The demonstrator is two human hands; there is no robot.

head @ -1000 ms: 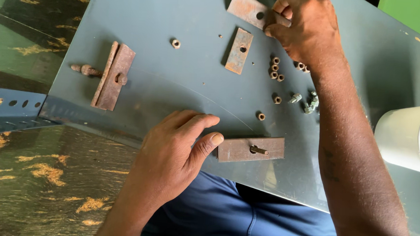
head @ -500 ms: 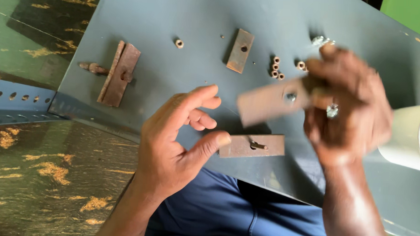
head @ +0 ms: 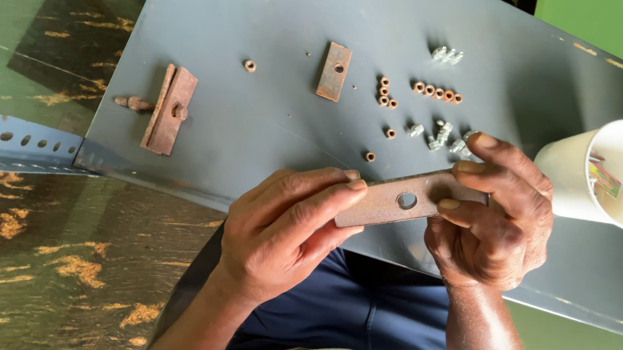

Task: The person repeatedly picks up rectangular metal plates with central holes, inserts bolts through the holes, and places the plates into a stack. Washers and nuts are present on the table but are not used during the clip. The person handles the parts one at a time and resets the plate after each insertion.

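**A:** Rusty plate (head: pixel 405 200) with the hole in the middle is up off the counter (head: pixel 257 137) now, held flat between both hands over the lap. A second ago the right hand (head: pixel 495 218) was way up at the far edge grabbing it, and the left hand (head: pixel 288 230) was pressing on another plate near the front edge.

**B:** So both are gripping it?

**A:** Yep, left fingers pinch one end, right fingers clamp the other. That front plate isn't visible anymore, likely hidden behind the hands.

**B:** What's beyond it?

**A:** Small rusty nuts (head: pixel 434 93), shiny bolts (head: pixel 443 135), another drilled plate (head: pixel 333 71), a bolted pair of plates (head: pixel 169 109) at left, white paper cup (head: pixel 595 173) at right.
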